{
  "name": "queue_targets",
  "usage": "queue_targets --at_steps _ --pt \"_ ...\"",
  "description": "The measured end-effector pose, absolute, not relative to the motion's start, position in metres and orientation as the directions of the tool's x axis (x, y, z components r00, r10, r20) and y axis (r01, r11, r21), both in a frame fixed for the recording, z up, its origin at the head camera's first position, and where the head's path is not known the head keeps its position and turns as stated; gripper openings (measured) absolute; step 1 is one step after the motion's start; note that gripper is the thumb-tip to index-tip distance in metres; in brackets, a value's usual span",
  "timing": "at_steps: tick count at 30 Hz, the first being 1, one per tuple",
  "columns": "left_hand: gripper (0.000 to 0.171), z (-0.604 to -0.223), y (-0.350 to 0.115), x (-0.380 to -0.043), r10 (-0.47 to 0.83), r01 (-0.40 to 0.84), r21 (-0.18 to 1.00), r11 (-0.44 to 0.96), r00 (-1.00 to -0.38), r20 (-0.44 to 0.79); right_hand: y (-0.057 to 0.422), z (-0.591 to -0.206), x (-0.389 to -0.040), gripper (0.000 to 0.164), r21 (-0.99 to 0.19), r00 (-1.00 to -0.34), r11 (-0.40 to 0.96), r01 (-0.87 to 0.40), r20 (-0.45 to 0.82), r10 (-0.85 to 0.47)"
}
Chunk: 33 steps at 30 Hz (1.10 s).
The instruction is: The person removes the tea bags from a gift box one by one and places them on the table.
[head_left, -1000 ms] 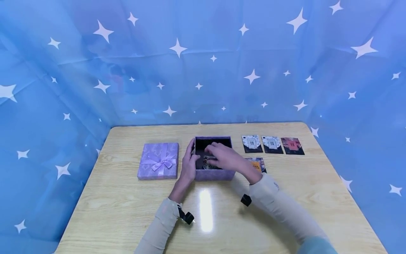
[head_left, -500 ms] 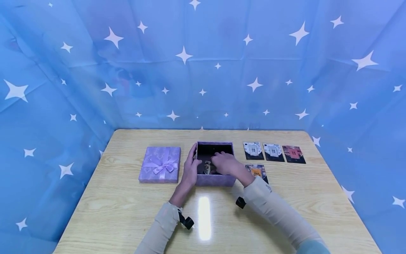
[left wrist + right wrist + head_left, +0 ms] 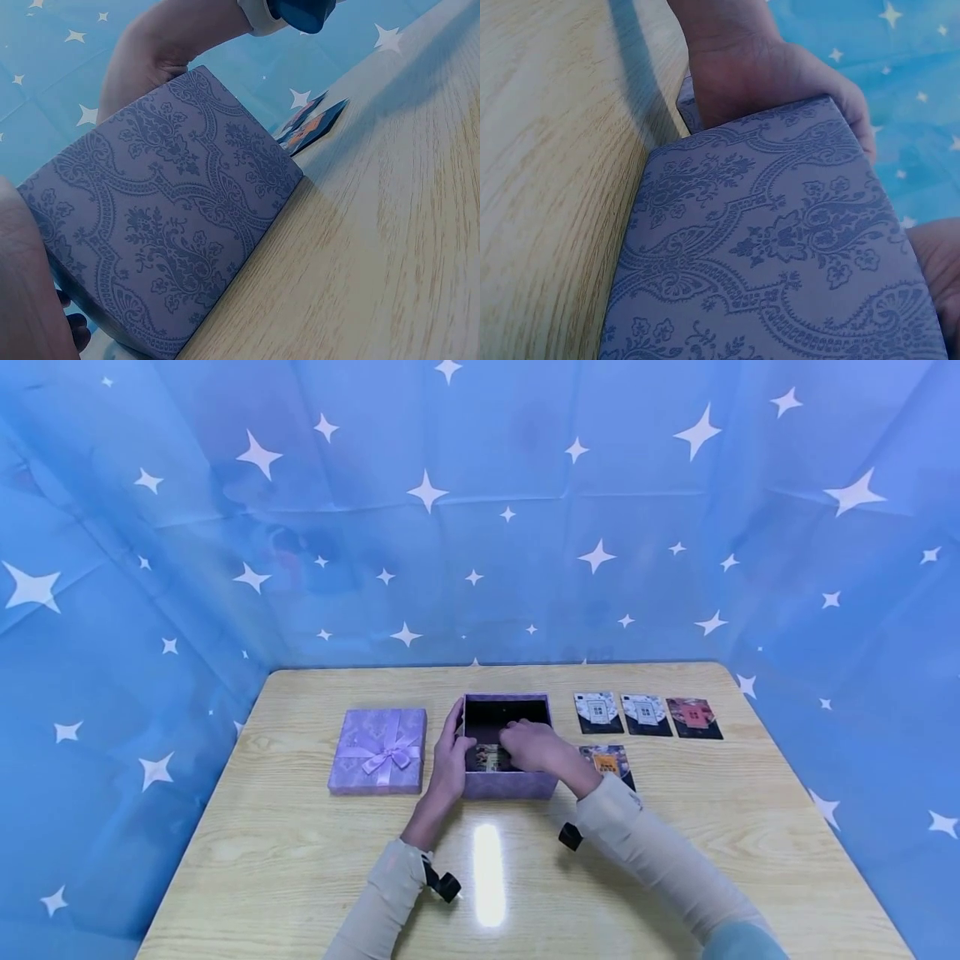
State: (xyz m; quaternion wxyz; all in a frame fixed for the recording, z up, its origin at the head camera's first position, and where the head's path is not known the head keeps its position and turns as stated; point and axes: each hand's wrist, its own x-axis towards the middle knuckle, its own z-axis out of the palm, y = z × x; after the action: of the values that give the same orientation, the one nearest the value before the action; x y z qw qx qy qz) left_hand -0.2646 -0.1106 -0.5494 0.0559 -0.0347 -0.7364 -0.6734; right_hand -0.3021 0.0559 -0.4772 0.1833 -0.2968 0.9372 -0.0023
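Note:
An open purple patterned gift box point(image 3: 510, 786) sits on the table, dark inside. My left hand point(image 3: 449, 760) holds its left wall, with the thumb over the rim and the fingers along the outside; in the left wrist view that hand point(image 3: 30, 292) is beside the box wall. My right hand point(image 3: 534, 747) reaches down over the right part of the box, its fingertips hidden inside. A printed card or packet point(image 3: 489, 758) lies within the box near the front wall, just left of the right hand. I cannot tell whether the right fingers hold anything.
To the left lies the purple lid point(image 3: 377, 752) with a ribbon bow. On the right, two white-printed packets point(image 3: 599, 713) and a red one point(image 3: 694, 718) form a row. An orange-labelled packet point(image 3: 609, 763) lies nearer, partly behind the right wrist. A starry blue curtain point(image 3: 480, 527) surrounds the table.
My right hand has gone lower and rightward into the box. The card inside now lies flatter and straighter near the front wall. The left hand keeps its hold, and the head view has shifted slightly.

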Motion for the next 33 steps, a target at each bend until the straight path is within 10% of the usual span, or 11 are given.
queue_targets --at_steps 25,33 --pt "0.070 -0.550 -0.110 -0.264 -0.022 0.123 0.989 0.076 -0.992 0.125 0.090 -0.450 -0.295 0.019 -0.495 -0.665 0.642 -0.586 -0.160 -0.730" --pt "0.071 -0.548 -0.109 -0.264 -0.047 0.128 0.986 0.106 -0.990 0.134 0.112 -0.442 -0.291 0.032 -0.711 -0.787 0.553 -0.434 0.000 -0.617"
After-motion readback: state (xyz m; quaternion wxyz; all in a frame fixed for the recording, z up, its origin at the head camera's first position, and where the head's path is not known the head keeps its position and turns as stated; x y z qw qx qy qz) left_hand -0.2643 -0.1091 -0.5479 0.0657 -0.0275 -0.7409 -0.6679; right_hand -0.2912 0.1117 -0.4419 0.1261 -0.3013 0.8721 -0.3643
